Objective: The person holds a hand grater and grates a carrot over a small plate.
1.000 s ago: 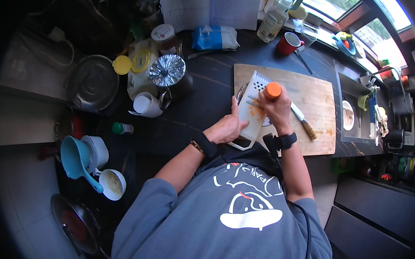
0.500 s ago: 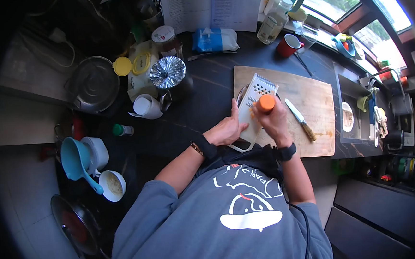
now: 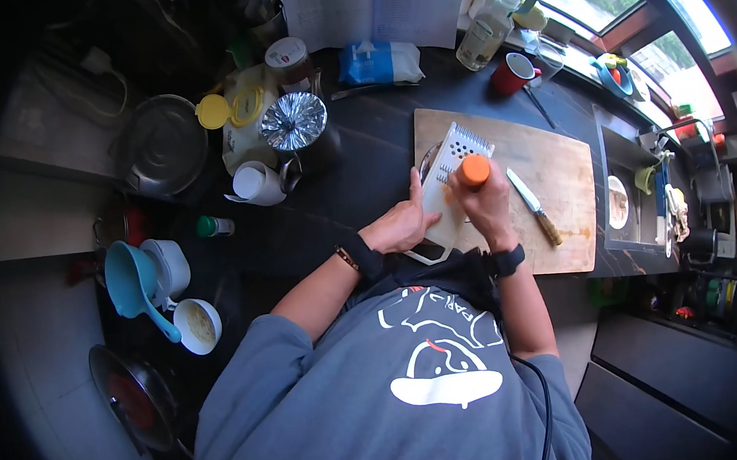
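A flat white grater [image 3: 448,216] lies slanted over a bowl, only part of whose rim [image 3: 428,159] shows at the grater's left. Both sit on the wooden cutting board [image 3: 566,182]. My left hand [image 3: 396,227] grips the grater's left side, its index finger stretched along the edge. In my right hand [image 3: 489,211], closed around it, is a carrot [image 3: 474,170], its cut orange end facing up, pressed to the grater's face. Orange smears mark the grater near the carrot. Right of my right hand, a knife [image 3: 534,205] rests on the board.
Left on the dark counter stand a foil-topped pitcher [image 3: 294,122], a white cup [image 3: 256,184] and a green-capped jar [image 3: 214,226]. Behind are a wipes pack [image 3: 380,63], a glass bottle [image 3: 489,32] and a red mug [image 3: 514,74]. The sink [image 3: 631,139] is at right.
The carrot and my right hand have shifted very slightly up along the grater. My left hand keeps its hold. The whole view has moved a little.
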A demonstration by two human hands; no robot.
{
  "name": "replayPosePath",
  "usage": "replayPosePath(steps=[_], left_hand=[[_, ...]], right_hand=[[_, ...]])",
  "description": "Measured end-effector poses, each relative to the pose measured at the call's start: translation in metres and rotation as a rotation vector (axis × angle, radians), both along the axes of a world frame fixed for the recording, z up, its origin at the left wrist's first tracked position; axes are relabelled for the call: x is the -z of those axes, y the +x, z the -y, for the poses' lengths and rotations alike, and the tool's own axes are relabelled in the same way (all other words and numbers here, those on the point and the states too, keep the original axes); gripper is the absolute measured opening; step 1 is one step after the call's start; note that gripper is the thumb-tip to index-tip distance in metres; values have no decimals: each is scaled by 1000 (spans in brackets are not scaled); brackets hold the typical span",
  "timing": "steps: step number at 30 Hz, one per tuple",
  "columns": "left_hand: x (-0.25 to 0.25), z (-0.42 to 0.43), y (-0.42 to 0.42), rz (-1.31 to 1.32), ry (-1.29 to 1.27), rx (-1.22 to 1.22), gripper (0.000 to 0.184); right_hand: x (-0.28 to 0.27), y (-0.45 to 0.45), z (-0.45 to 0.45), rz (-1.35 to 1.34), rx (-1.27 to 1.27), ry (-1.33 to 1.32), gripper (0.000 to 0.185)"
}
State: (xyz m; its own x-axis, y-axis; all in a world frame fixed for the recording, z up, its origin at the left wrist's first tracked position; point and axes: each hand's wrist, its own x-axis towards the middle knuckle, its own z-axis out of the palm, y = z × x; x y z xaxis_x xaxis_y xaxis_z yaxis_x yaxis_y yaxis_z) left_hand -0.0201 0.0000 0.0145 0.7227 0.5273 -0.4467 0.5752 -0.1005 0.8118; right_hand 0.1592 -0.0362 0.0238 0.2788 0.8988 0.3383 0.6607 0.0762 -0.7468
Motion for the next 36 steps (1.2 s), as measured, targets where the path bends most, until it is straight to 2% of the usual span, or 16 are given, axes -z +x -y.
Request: replayPosePath(steps=[4, 8, 10, 14, 18, 20, 22, 25, 26, 28, 32, 34, 36], left_hand=[[4, -1, -1, 41, 32, -13, 89], [7, -2, -1, 67, 23, -11, 89], [4, -2, 0, -6, 20, 11, 89], [-1, 0, 0, 21, 24, -1, 89], [1, -3, -2, 41, 28, -8, 90], [-2, -3, -1, 34, 12, -5, 90], [-6, -2, -1, -12, 22, 12, 89], [1, -1, 0, 34, 56, -20, 89], [3, -1, 1, 34, 60, -15, 89], [5, -2, 0, 80, 54, -35, 88], [0, -1, 0, 26, 41, -8, 89], [-5, 0, 0, 8, 38, -14, 89], [-3, 0, 0, 24, 43, -13, 89]], right_hand=[[3, 15, -19, -39, 87, 39, 34], [-5, -1, 5, -92, -24, -38, 35], [-3, -2, 7, -78, -31, -31, 34], [2, 13, -14, -46, 104, 6, 33], [-4, 9, -3, -78, 77, -120, 35], [5, 5, 12, -232, -8, -151, 36], [4, 2, 14, -220, -5, -133, 35], [-1, 4, 3, -372, 2, -214, 34], [0, 5, 3, -372, 6, -209, 34], [4, 5, 5, -192, 7, -142, 33], [3, -1, 19, -304, -52, -161, 33], [-4, -5, 17, -78, -44, 11, 34], [2, 6, 3, -37, -13, -6, 34]])
